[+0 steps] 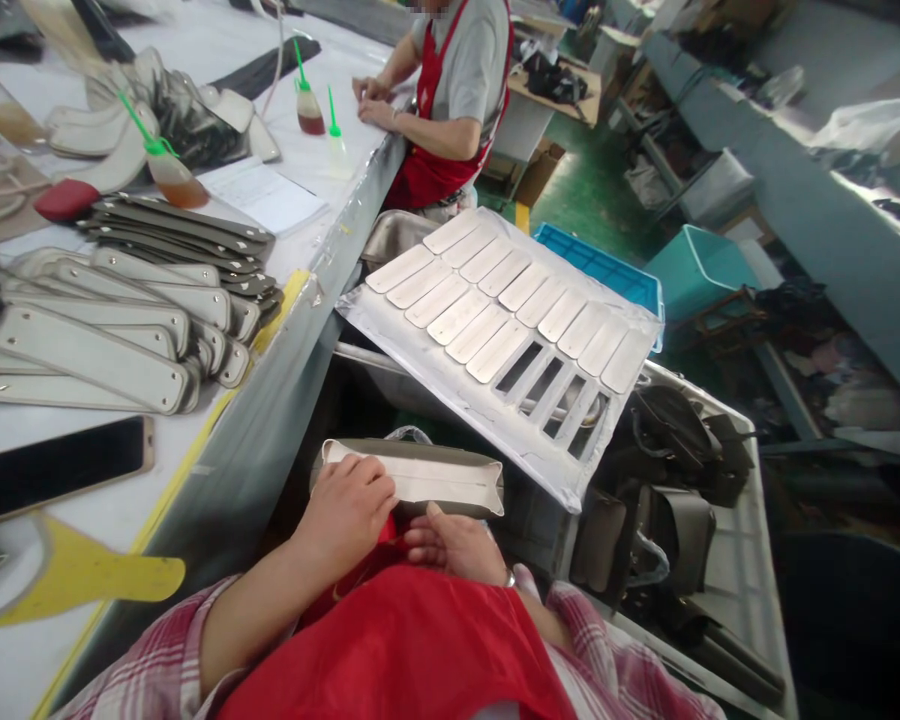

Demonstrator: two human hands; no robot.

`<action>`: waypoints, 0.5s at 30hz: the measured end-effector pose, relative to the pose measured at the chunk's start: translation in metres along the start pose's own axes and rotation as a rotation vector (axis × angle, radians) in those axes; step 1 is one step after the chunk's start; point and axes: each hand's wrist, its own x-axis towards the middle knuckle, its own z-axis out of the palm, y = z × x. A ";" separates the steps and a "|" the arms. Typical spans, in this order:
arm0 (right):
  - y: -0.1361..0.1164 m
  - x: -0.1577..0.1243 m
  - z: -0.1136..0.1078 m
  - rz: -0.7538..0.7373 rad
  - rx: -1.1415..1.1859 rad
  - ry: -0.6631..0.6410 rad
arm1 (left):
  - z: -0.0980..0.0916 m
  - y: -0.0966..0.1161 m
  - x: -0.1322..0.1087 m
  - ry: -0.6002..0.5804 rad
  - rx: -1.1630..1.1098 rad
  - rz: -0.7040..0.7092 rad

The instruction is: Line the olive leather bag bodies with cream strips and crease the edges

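We grip the bag at left with our curled left hand, right hand half-open at its near edge.

A flat black phone lies on the white surface at left, before pale rounded strips; rightward, an olive box-shaped piece is before a white rectangular board, with a blue plastic crate behind.
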 end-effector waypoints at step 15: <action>0.014 0.019 0.026 -0.080 -0.029 -0.044 | 0.003 0.002 0.006 0.018 0.087 -0.031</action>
